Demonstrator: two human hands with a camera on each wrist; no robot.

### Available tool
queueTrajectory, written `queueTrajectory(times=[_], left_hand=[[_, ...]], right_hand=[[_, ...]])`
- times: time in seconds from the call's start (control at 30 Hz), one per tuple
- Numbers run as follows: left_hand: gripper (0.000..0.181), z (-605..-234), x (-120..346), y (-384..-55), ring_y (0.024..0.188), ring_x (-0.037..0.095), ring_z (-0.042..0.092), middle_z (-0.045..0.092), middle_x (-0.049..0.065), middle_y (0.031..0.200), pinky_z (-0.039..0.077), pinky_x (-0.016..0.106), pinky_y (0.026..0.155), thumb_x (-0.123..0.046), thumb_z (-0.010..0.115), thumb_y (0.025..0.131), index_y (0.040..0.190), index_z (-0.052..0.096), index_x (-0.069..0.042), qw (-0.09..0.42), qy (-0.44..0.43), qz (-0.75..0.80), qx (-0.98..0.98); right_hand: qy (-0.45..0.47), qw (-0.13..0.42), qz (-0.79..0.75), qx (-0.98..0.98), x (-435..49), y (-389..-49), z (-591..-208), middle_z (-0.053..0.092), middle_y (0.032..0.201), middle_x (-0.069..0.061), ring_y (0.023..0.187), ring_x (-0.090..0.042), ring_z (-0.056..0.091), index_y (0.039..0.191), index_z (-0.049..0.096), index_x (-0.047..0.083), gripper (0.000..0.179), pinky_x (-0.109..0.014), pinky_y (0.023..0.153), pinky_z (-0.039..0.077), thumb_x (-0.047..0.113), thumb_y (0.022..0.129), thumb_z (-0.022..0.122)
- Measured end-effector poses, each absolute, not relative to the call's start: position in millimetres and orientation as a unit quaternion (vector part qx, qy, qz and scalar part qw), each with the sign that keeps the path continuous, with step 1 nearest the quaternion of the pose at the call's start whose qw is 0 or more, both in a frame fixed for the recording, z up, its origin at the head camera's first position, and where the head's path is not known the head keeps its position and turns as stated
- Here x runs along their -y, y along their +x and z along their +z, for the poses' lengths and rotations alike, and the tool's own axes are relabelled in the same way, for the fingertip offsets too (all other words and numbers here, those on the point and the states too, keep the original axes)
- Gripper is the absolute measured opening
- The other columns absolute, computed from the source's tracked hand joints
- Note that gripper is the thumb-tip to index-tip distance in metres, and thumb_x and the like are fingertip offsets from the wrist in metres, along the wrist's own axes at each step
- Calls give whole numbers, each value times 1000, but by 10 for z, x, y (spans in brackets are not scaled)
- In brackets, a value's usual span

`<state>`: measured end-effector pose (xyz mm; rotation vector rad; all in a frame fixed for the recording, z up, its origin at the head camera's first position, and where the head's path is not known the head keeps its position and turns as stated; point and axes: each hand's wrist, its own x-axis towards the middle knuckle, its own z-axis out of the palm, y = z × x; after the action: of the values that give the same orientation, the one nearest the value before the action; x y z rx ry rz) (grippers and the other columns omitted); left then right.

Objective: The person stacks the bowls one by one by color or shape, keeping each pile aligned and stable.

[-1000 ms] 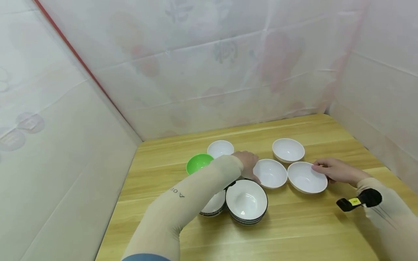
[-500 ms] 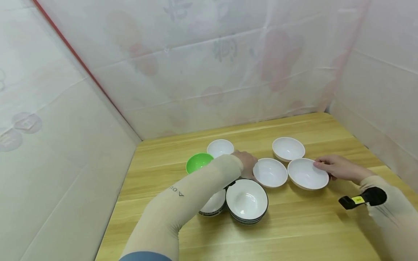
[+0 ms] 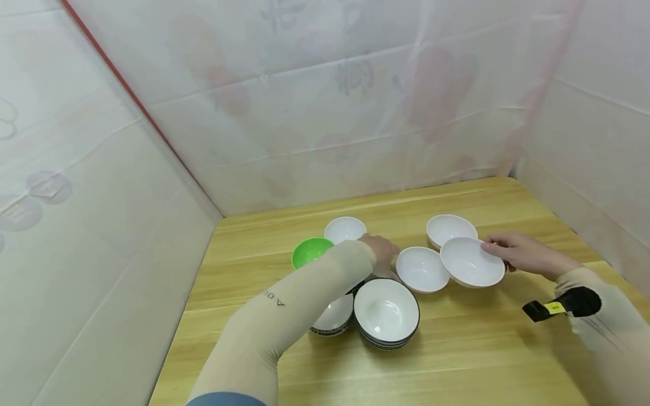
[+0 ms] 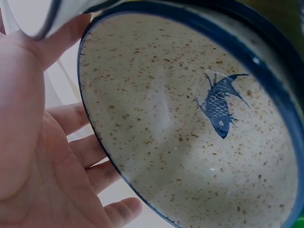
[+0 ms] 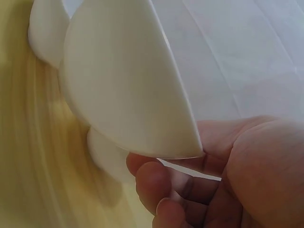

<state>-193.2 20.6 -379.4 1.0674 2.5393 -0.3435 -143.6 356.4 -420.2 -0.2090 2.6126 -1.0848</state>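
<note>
My right hand [image 3: 523, 255] pinches the right rim of a white bowl [image 3: 472, 263], thumb inside and fingers beneath. The bowl is raised and tilted; it overlaps a white bowl [image 3: 422, 270] to its left and another white bowl [image 3: 449, 228] behind. In the right wrist view the held bowl [image 5: 123, 80] is seen side-on above the table. My left hand [image 3: 381, 251] rests among the bowls with fingers loosely extended. Its fingers pass behind the rim of a speckled, blue-rimmed bowl [image 4: 166, 109] with a fish drawing, which my forearm hides in the head view.
A stack of dark-rimmed white bowls [image 3: 386, 307] stands in front of my left hand, beside a second stack [image 3: 335, 316] partly under the forearm. A green bowl [image 3: 307, 251] and a small white bowl [image 3: 345, 230] sit at back left. Sheeted walls [image 3: 325, 113] enclose the wooden table [image 3: 457, 361].
My right hand has raised the white bowl and tilted it, then brought it left over the edges of its neighbours. The left hand has stayed in nearly the same place.
</note>
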Motion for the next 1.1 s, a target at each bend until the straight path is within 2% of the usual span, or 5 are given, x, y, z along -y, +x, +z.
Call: queueTrajectory(times=[0.23, 0.5, 0.7, 0.9, 1.1], left_hand=[[68, -3806, -208, -1942, 110, 9, 55, 62, -13, 120, 42, 34, 94, -69, 57, 82, 137, 52, -30, 170, 379, -133, -900], [70, -3841, -225, -1971, 111, 9, 55, 62, -13, 122, 41, 33, 95, -71, 56, 81, 138, 51, -31, 166, 376, -138, -901], [67, -3871, -196, -1987, 107, 10, 57, 64, -11, 117, 42, 31, 92, -71, 56, 81, 134, 55, -30, 153, 382, -141, -900], [75, -3873, -165, -2006, 117, 12, 53, 60, -9, 127, 41, 31, 97, -72, 56, 80, 141, 49, -28, 145, 379, -141, -903], [74, -3877, -159, -2016, 112, 13, 55, 61, -6, 121, 41, 32, 98, -74, 55, 79, 133, 56, -24, 126, 391, -146, -900]], right_hand=[[-92, 147, -379, -909, -3437, -1467, -4107, 52, 71, -8, 56, -19, 50, 107, 59, 6, 35, -30, 47, 43, 39, 101, 47], [-101, 129, -374, -913, -3230, -1501, -4009, 53, 73, -7, 59, -19, 51, 108, 61, 8, 35, -30, 49, 44, 40, 100, 49], [-107, 127, -384, -908, -3010, -1581, -4035, 55, 73, -7, 61, -20, 53, 107, 62, 8, 35, -30, 51, 46, 40, 99, 50], [-112, 116, -388, -907, -2840, -1668, -4108, 56, 74, -7, 62, -20, 53, 106, 63, 7, 36, -30, 51, 46, 40, 100, 50], [-121, 100, -385, -909, -2746, -1705, -4199, 54, 70, -5, 59, -19, 52, 101, 64, 7, 32, -29, 49, 45, 36, 100, 51]])
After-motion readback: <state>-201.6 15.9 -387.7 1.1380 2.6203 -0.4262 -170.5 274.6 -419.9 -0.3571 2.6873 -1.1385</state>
